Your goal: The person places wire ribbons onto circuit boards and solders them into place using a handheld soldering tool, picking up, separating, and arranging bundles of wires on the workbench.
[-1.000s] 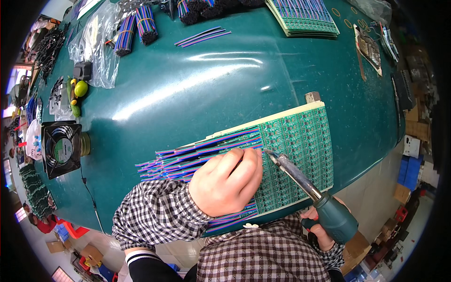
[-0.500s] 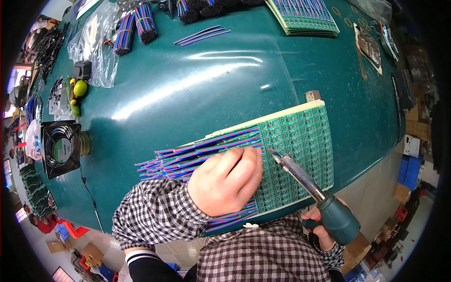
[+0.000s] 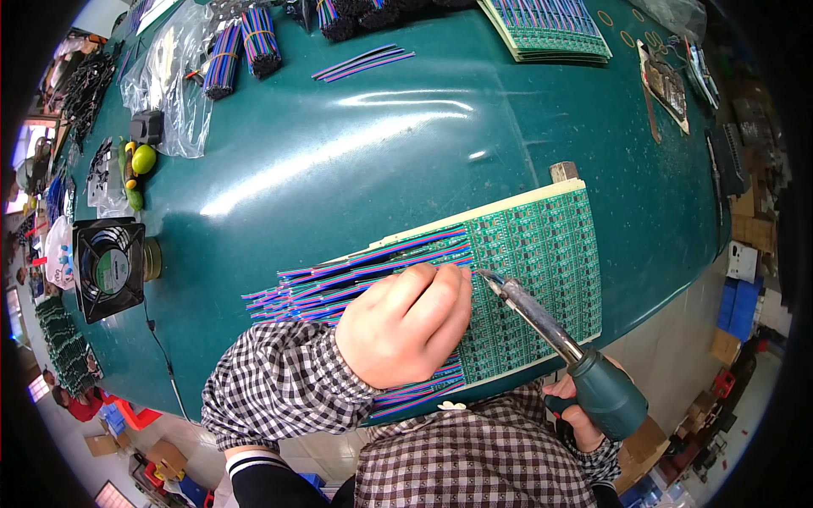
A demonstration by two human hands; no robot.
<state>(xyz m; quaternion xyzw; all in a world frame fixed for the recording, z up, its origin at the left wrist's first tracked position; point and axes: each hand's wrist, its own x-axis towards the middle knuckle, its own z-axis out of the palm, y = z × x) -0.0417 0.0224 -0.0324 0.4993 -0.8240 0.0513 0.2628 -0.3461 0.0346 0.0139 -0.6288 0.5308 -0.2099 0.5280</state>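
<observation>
A large green circuit board panel lies on the table in front of me, covered in rows of small components. Rows of multicoloured wires run leftward from its middle columns. My left hand rests over these wires, thumb and fingers pinched at the wire ends; the wire between them is mostly hidden. My right hand grips a soldering iron with a dark green handle. The iron's tip touches or nearly touches the board just right of my left fingertips.
A metal block sits against the panel's far edge. Left stands a black fan. At the back are wire bundles, a few loose wires and a stack of wired boards. A tool lies near the right edge.
The soldering iron's tip has shifted slightly left, nearer to my left fingertips. My left hand has barely moved.
</observation>
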